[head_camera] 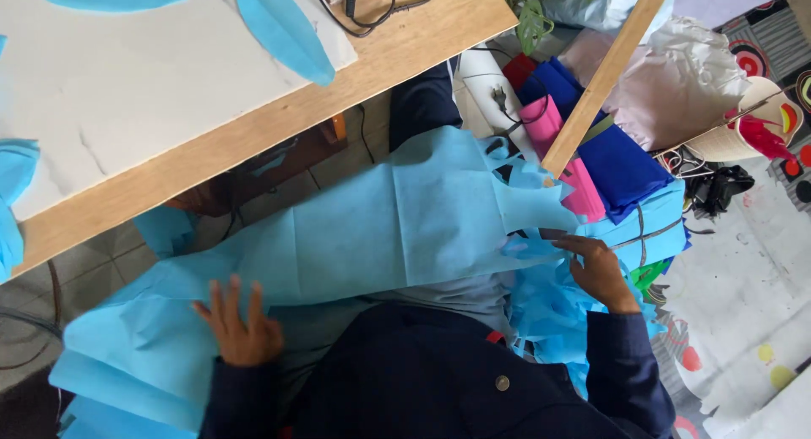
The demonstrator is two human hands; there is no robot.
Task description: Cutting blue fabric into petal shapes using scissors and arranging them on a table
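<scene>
While a large sheet of light blue fabric (372,228) is spread across the person's lap, the left hand (241,329) is laid flat on its lower left part, fingers (218,299) spread apart and pressed on the cloth, nothing being clasped. The right hand (600,270) is placed at the sheet's right edge, where the cloth has been cut into ragged strips; its fingers are curled onto the edge, but whether the cloth is pinched between them cannot be told. Dark blue sleeves (625,354) are worn on both arms.

Above and to the left, a wooden bench (279,122) is seen, covered in part by a white board (127,84). On that board, leaf-shaped pieces of the same light blue material (283,29) are laid, and a black cable (372,12) is looped near the bench's far edge. A wooden slat (600,80) is leant diagonally from the upper right, its lower end just beside the sheet's upper right corner.

To the right of the slat, folded cloths are stacked: a pink piece (557,143), dark blue pieces (617,160) and a tied bundle of light blue (646,228). Further right, crumpled pale material (676,84) is heaped on the floor, near a patterned floor covering (743,278).
</scene>
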